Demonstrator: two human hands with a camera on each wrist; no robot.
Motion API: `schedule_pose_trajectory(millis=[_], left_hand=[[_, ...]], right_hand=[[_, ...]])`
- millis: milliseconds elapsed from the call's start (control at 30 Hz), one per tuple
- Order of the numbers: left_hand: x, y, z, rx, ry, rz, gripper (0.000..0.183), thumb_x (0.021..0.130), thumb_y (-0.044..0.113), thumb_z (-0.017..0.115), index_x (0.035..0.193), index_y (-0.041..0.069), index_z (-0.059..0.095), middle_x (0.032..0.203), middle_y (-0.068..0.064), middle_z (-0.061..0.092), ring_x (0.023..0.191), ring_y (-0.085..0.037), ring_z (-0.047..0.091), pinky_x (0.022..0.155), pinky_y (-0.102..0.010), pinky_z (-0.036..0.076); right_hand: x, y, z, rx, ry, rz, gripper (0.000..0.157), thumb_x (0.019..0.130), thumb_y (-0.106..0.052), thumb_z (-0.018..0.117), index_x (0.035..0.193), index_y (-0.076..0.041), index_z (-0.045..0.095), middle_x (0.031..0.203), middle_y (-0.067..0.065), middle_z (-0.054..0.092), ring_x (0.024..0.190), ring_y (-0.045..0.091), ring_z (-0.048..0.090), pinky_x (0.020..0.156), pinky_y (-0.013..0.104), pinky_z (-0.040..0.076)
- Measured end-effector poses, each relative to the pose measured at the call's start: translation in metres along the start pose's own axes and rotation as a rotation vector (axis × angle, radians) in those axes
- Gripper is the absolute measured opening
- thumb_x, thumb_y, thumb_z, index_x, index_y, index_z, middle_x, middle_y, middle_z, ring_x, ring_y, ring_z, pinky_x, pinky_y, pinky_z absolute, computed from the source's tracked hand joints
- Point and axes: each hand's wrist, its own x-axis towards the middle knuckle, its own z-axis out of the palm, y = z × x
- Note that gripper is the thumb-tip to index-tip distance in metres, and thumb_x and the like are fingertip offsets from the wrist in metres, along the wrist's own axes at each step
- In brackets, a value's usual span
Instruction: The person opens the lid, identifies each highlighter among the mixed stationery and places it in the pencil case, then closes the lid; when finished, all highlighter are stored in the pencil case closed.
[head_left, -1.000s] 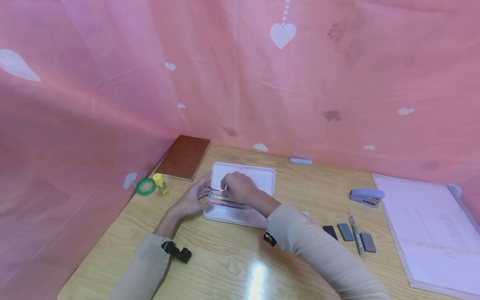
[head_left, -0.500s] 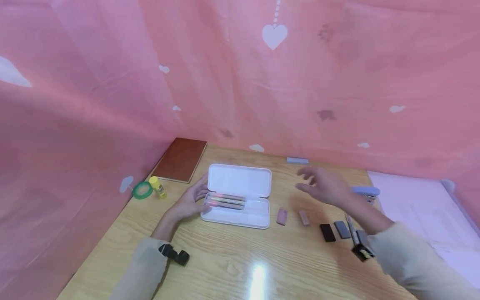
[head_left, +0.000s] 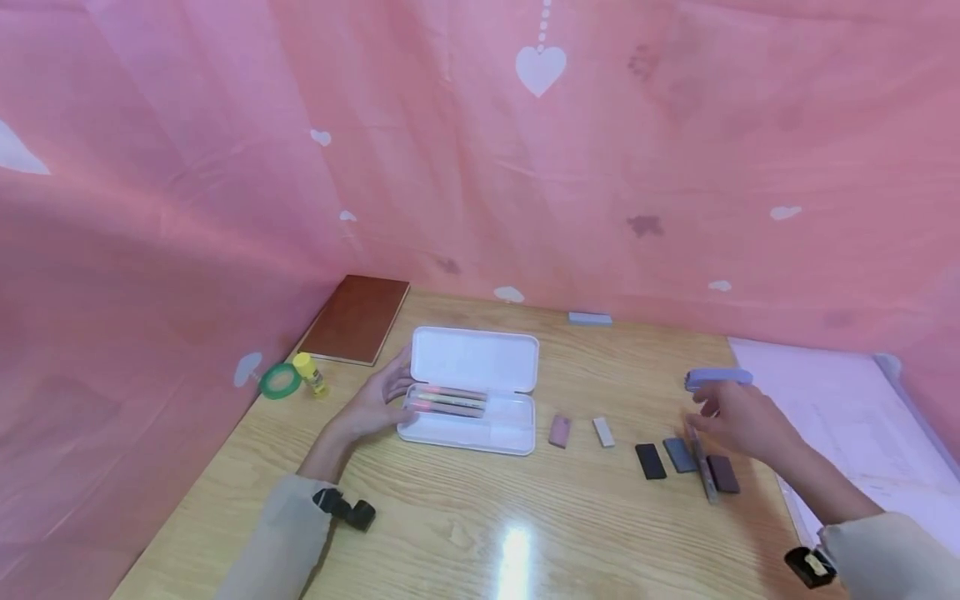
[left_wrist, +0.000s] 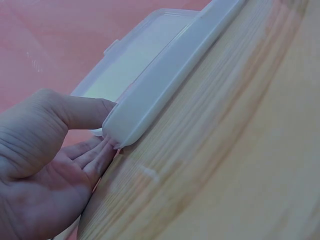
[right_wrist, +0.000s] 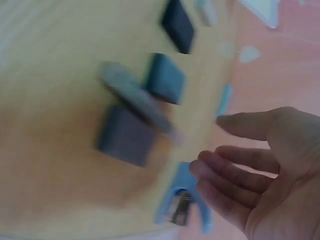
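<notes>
A white pencil case (head_left: 475, 358) lies open on the table, several pens (head_left: 450, 402) side by side in its tray. My left hand (head_left: 371, 407) grips the case's left end; in the left wrist view the thumb (left_wrist: 92, 111) is over the rim and the other fingers are at the bottom edge. My right hand (head_left: 746, 417) hovers at the upper end of a loose pen (head_left: 703, 471), fingers loosely bent and holding nothing. Grey-blue (head_left: 679, 455) and dark (head_left: 723, 473) blocks flank that pen. Just beyond the hand is a lilac stapler (head_left: 712, 377).
Between case and pen lie a pink eraser (head_left: 559, 431), a small white block (head_left: 603, 432) and a black block (head_left: 650, 461). Green tape (head_left: 280, 381), a glue stick (head_left: 311, 374) and a brown notebook (head_left: 356, 319) are left. Papers (head_left: 847, 417) cover the right side.
My right hand has left the pencil case and moved right to the loose pen near the stapler. The left hand stays on the case. The view has shifted slightly.
</notes>
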Motion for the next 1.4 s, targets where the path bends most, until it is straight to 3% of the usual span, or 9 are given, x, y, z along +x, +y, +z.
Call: schedule_pose_trajectory(millis=[133,267,433,733,967,1067,1200,1400], left_hand=[[0.003,-0.01,-0.001,-0.002,0.005,-0.004,0.101,0.078,-0.004,0.071,0.153,0.022,0.008,0.148,-0.016,0.034,0.131,-0.034,0.039,0.112,-0.05,0.028],[0.007,-0.024,-0.002,0.007,0.014,-0.011,0.102,0.078,0.0,0.073,0.151,0.032,0.01,0.147,-0.011,0.036,0.131,-0.031,0.04,0.113,-0.047,0.028],[0.007,-0.028,-0.002,0.02,0.033,-0.023,0.102,0.077,0.005,0.076,0.15,0.039,0.012,0.144,-0.004,0.041,0.13,-0.024,0.043,0.112,-0.045,0.03],[0.006,-0.028,-0.002,0.034,0.037,-0.032,0.101,0.077,0.01,0.077,0.149,0.041,0.012,0.143,-0.001,0.042,0.129,-0.021,0.044,0.112,-0.042,0.031],[0.006,-0.029,-0.002,0.019,0.04,-0.046,0.102,0.077,0.008,0.076,0.15,0.039,0.012,0.145,-0.002,0.04,0.131,-0.024,0.041,0.112,-0.045,0.03],[0.003,-0.017,-0.001,0.0,0.029,-0.064,0.101,0.078,0.007,0.075,0.151,0.034,0.011,0.147,-0.005,0.038,0.133,-0.026,0.039,0.112,-0.046,0.029],[-0.002,0.003,0.0,0.011,0.021,-0.095,0.099,0.08,0.003,0.072,0.152,0.028,0.009,0.147,-0.01,0.037,0.135,-0.029,0.037,0.113,-0.047,0.028],[-0.001,0.003,0.001,0.027,0.025,-0.096,0.1,0.08,0.003,0.072,0.152,0.03,0.008,0.147,-0.009,0.037,0.134,-0.028,0.037,0.113,-0.047,0.028]], right_hand=[[-0.006,0.008,0.015,-0.011,-0.065,0.1,0.026,0.085,-0.021,0.063,0.088,0.003,0.07,0.078,0.012,0.069,0.059,0.014,0.059,0.048,0.034,0.049],[-0.009,0.013,0.025,-0.022,-0.069,0.145,0.023,0.084,-0.023,0.063,0.083,-0.002,0.072,0.073,0.006,0.069,0.055,0.013,0.053,0.045,0.031,0.044],[-0.007,0.013,0.029,-0.001,-0.038,0.127,0.024,0.085,-0.024,0.064,0.082,-0.002,0.072,0.071,0.004,0.068,0.055,0.012,0.053,0.046,0.03,0.044],[0.002,-0.005,0.002,0.081,0.005,0.044,0.022,0.084,-0.014,0.064,0.093,0.005,0.068,0.074,0.009,0.066,0.061,0.015,0.059,0.047,0.029,0.047],[0.028,-0.045,-0.006,0.097,0.009,-0.067,0.025,0.088,-0.015,0.06,0.103,0.004,0.067,0.074,0.004,0.065,0.058,0.01,0.056,0.047,0.027,0.045],[0.043,-0.068,-0.003,0.121,-0.004,-0.108,0.025,0.089,-0.017,0.061,0.105,0.001,0.068,0.075,0.004,0.066,0.064,0.011,0.059,0.05,0.026,0.047],[0.065,-0.096,0.013,0.164,0.013,-0.21,0.021,0.089,-0.016,0.063,0.102,-0.001,0.07,0.077,0.004,0.067,0.067,0.013,0.062,0.054,0.027,0.05],[0.092,-0.145,0.039,0.146,0.029,-0.38,0.017,0.085,-0.01,0.066,0.099,-0.003,0.071,0.075,0.003,0.068,0.066,0.011,0.061,0.058,0.026,0.051]])
